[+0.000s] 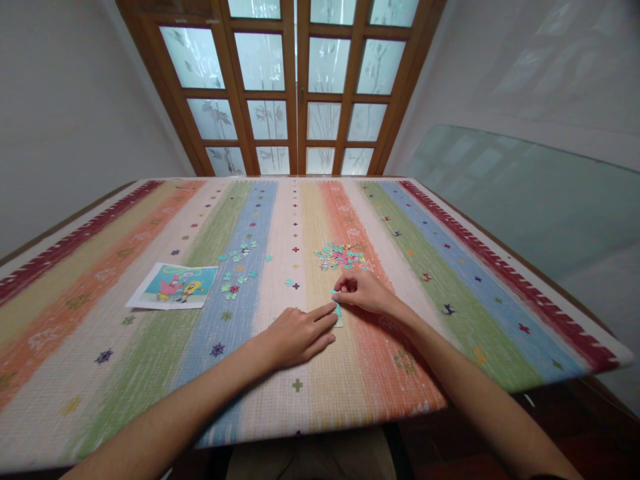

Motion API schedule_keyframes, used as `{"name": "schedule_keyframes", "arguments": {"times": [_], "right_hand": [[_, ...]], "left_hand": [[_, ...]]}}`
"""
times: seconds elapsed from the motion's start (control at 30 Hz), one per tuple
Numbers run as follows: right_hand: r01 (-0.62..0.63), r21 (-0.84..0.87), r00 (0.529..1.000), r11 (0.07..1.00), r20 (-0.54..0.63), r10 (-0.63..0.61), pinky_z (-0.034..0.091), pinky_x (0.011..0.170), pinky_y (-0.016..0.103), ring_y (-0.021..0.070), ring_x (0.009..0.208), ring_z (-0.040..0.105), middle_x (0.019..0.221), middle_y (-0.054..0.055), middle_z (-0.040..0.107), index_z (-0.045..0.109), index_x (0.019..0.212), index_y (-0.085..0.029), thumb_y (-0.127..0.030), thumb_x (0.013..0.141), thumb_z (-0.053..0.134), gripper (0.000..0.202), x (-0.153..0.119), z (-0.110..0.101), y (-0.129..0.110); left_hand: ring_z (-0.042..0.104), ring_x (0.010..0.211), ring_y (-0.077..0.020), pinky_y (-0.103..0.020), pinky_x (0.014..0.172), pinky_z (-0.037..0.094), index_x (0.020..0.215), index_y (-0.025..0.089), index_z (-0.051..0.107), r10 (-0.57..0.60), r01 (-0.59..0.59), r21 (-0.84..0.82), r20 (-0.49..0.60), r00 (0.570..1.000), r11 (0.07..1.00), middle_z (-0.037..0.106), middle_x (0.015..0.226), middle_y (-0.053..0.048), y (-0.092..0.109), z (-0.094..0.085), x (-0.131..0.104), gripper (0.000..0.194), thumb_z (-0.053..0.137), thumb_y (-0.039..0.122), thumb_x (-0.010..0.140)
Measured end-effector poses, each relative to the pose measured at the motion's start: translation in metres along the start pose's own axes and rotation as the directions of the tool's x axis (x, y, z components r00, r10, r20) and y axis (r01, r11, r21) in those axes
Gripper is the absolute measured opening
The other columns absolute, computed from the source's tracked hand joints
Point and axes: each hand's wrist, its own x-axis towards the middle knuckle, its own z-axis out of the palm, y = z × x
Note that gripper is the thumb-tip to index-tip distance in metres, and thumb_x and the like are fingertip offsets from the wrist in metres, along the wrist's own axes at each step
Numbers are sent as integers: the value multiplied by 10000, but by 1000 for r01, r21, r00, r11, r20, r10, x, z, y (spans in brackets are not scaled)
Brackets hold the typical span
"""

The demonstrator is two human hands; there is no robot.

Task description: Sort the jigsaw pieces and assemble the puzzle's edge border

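Note:
My left hand [297, 337] lies flat on the striped cloth, fingers stretched to the right. Its fingertips rest on a small light-green strip of puzzle pieces [339, 315], mostly hidden beneath the hand. My right hand [369, 292] pinches a small teal puzzle piece [334, 293] between thumb and forefinger at the strip's upper end. Just beyond the right hand is a heap of loose puzzle pieces [341, 255], teal, pink and yellow. More teal pieces [229, 291] are scattered on the blue stripe to the left.
A printed cartoon picture [177, 287] with a pink and a yellow figure lies at the left. The striped tablecloth [150, 360] covers the whole table. Beyond the far edge stand wooden doors with glass panes [260, 63]. A glass panel [530, 193] leans along the right wall.

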Motion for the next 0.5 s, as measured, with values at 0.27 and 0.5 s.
{"name": "schedule_keyframes", "arguments": {"times": [0.27, 0.5], "right_hand": [[-16, 31, 1000, 999, -14, 17, 399, 586, 264, 136, 601, 547, 673, 2, 657, 734, 779, -160, -283, 733, 769, 136, 1, 1, 4], [-34, 44, 999, 998, 8, 34, 387, 588, 267, 131, 595, 532, 655, -9, 626, 739, 793, -149, -294, 737, 769, 158, 1, 1, 6]], "left_hand": [[734, 842, -193, -309, 642, 563, 1247, 176, 575, -2, 2, -13, -13, 1000, 1000, 647, 1374, -127, 0, -2, 0, 348, 335, 373, 1091], [737, 872, -190, -299, 655, 559, 1240, 173, 564, 12, -12, 1, -3, 1000, 1000, 629, 1408, -120, 0, -2, 0, 334, 337, 369, 1092]]}}
